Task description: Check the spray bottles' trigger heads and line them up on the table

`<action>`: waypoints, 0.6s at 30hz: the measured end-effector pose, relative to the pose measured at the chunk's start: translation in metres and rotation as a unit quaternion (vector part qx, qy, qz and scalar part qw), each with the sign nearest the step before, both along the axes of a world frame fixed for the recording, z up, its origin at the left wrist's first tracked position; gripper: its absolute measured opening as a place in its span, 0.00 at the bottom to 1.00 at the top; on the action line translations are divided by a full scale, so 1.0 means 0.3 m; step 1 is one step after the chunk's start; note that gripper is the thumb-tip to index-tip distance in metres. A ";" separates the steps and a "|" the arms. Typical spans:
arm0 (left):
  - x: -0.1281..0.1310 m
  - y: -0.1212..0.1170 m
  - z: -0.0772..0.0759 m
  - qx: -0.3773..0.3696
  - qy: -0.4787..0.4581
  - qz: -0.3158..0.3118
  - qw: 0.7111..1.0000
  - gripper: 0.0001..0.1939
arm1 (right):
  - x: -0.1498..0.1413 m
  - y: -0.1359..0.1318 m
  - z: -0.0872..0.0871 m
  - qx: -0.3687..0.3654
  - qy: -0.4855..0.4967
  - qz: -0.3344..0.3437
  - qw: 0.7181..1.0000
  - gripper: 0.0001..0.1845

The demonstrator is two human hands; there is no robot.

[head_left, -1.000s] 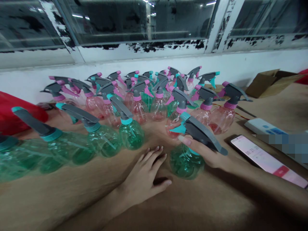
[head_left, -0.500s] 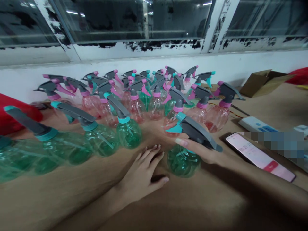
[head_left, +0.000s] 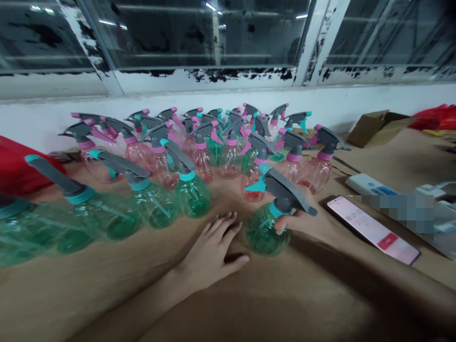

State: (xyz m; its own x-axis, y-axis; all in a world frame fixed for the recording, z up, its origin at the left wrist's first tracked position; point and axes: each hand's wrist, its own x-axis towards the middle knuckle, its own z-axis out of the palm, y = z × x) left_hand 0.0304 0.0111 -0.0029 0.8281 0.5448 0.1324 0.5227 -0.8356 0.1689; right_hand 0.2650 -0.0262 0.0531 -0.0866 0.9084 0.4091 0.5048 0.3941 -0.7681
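Observation:
My right hand [head_left: 297, 223] grips a green spray bottle [head_left: 265, 232] from its right side. The thumb lies on the bottle just below the turquoise collar, and the other fingers are hidden behind it. This bottle stands upright on the table, its grey trigger head slanting down to the right. My left hand [head_left: 213, 251] rests palm down on the tabletop, fingers stretched out, a little left of that bottle and not touching it. Beyond the left fingertips stands another green spray bottle [head_left: 194, 197], at the end of a row of green ones.
Several pink spray bottles [head_left: 231, 161], mixed with green ones, crowd the back by the wall. On the right lie a phone [head_left: 370, 228] with a timer on its screen, a white power strip [head_left: 370, 185] and an open cardboard box [head_left: 370, 128]. A red bag [head_left: 24, 166] sits far left.
My right hand has shifted its hold from the neck under the spray head to lower on the bottle's side. The left hand stays flat on the table. The view has swung slightly right.

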 end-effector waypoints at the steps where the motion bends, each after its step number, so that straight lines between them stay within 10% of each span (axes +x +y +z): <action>1: 0.000 0.001 -0.002 0.002 -0.005 -0.003 1.000 0.33 | 0.007 -0.008 -0.003 0.015 -0.008 -0.005 1.000 0.17; 4: 0.001 0.001 0.000 0.003 -0.011 -0.008 1.000 0.33 | 0.030 -0.045 -0.024 0.068 -0.061 -0.039 0.995 0.38; 11: -0.011 -0.025 0.005 0.006 0.000 0.009 1.000 0.31 | 0.015 -0.125 -0.041 0.052 -0.171 -0.121 0.976 0.27; 18: -0.143 -0.074 -0.012 0.034 -0.022 0.041 0.998 0.25 | -0.077 -0.023 -0.012 0.058 -0.187 -0.126 0.972 0.27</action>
State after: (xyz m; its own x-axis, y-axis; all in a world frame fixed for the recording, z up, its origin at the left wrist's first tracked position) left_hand -0.0126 -0.0111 -0.0064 0.7737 0.5988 0.2069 0.5828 -0.8008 0.1383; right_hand 0.2419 -0.0331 0.0494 -0.0292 0.8697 0.4927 0.8325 0.2940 -0.4696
